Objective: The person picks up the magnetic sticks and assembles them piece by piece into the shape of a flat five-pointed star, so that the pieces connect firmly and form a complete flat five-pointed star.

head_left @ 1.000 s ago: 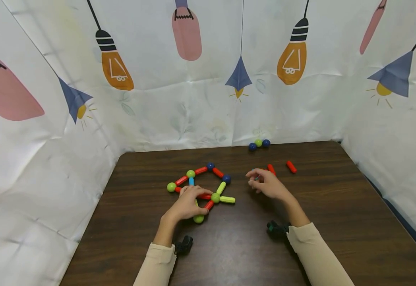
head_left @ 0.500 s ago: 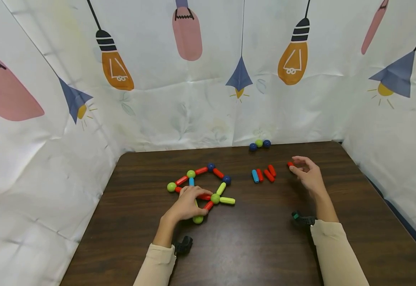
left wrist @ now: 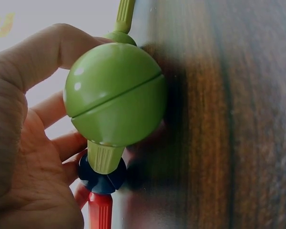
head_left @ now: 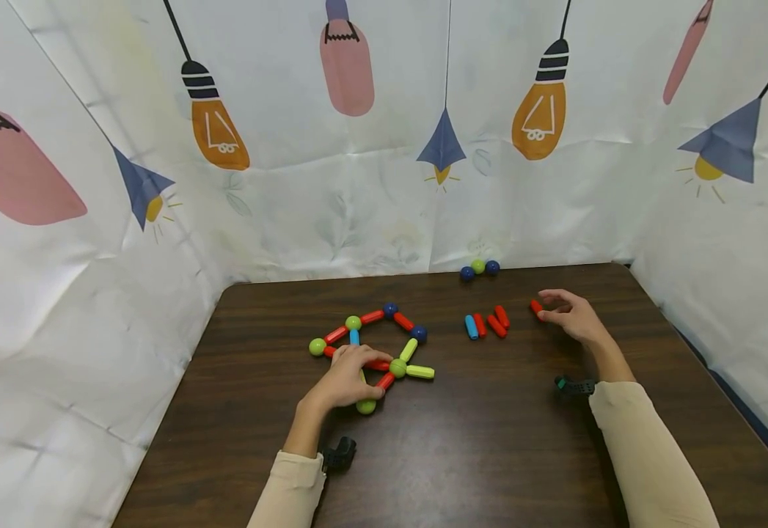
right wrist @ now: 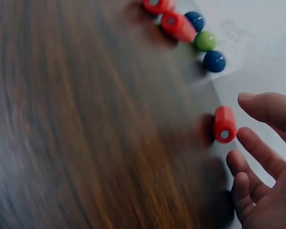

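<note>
A flat frame of magnetic rods and balls lies on the table, left of centre in the head view. Over its near part my left hand [head_left: 347, 376] holds on, thumb by a red rod [head_left: 386, 380] and fingers spread along the far side. Up close in the left wrist view, a green ball [left wrist: 115, 94] covers part of that grip, with a dark blue ball [left wrist: 102, 174] below. My right hand [head_left: 575, 317] is at a lone red magnetic rod [right wrist: 224, 124] at far right. Its thumb and fingers stand apart, the index fingertip close beside the rod.
A blue rod [head_left: 472, 327] and several red rods [head_left: 496, 325] lie in the middle right of the table [head_left: 463, 455]. Two blue balls and a green ball [head_left: 478, 267] sit in a row at the back edge, against a patterned white curtain [head_left: 278, 213].
My right hand has moved right and away from the group of loose rods to the lone red rod, which still lies on the table. The left hand stays where it was.
</note>
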The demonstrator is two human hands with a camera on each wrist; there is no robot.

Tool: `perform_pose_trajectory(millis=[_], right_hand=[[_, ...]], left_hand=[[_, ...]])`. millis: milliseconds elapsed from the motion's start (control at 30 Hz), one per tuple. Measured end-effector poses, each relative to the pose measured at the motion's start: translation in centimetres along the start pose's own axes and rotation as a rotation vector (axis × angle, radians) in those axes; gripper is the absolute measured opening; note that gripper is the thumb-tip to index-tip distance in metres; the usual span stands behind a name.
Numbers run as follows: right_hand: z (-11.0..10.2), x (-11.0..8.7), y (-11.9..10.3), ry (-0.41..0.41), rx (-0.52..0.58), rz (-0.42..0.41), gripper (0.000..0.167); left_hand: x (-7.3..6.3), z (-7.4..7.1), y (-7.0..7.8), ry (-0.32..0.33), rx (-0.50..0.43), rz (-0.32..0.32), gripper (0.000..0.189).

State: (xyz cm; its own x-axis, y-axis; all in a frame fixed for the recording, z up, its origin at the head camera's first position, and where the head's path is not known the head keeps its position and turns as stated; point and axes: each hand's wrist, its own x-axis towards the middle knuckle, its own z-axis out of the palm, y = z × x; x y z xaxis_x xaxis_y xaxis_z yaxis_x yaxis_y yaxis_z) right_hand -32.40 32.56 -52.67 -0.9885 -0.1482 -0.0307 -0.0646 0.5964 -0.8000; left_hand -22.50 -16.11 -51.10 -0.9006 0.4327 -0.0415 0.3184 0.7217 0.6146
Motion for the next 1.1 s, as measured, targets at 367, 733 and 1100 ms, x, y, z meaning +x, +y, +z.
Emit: perform_pose_trajectory(millis=[367,733,1100], right_hand=[[0.2,1.0,0.0,-0.03,-0.087,0.012,0.052],[0.6,0.4,-0.7,0.059,-0.16,0.023,0.038],[4.1,-1.4,-5.7,0.041,-0.048,-0.143,0.037]], left_hand=[[0.0,0.1,-0.1,0.0,-0.005,-0.007,0.053],[0.2,0.1,-0.1,-0.004,-0.001,-0.005,0.052],[0.0,0.0,0.0,0.001,-0.009,-0.006,0.052]])
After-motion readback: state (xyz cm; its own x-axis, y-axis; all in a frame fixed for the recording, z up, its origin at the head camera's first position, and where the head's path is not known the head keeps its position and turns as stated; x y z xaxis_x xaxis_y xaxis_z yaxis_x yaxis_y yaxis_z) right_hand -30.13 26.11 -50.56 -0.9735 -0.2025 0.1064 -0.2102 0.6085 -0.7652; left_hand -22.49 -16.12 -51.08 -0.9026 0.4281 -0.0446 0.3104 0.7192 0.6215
